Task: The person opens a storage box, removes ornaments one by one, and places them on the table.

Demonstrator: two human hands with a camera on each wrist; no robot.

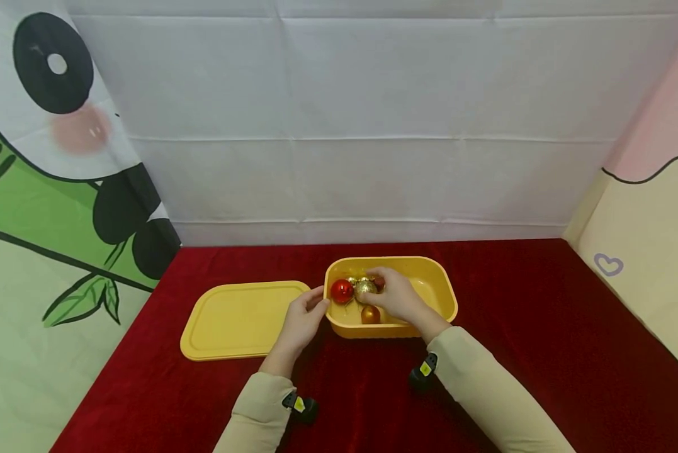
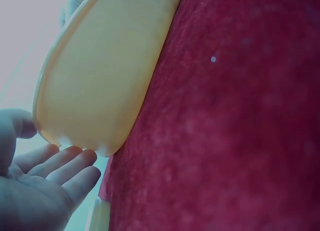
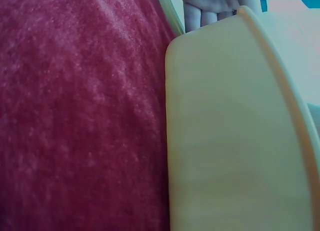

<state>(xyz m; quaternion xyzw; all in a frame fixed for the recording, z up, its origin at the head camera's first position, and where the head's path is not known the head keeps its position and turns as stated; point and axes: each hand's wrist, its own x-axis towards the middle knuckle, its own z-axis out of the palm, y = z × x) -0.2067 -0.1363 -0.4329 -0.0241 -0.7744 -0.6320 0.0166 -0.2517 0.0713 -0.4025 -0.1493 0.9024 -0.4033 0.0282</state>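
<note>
A yellow rectangular box (image 1: 443, 296) sits on the red cloth. My left hand (image 1: 305, 318) is at its left end. In the left wrist view, its fairly straight fingers (image 2: 75, 161) touch the outer end wall, with the thumb at the rim. My right hand (image 1: 398, 296) reaches over the near rim into the box, thumb and fingers round a glittery gold bauble (image 1: 364, 289). A shiny red bauble (image 1: 342, 290) lies left of it, an orange-gold bauble (image 1: 370, 314) nearer the front wall. A dark reddish bauble (image 1: 379, 282) is partly hidden by the right hand.
A flat yellow lid (image 1: 239, 321) lies on the red cloth (image 1: 520, 352) left of the box, close by the left forearm. A white fabric backdrop (image 1: 372, 126) rises behind the table, with printed cartoon panels on both sides.
</note>
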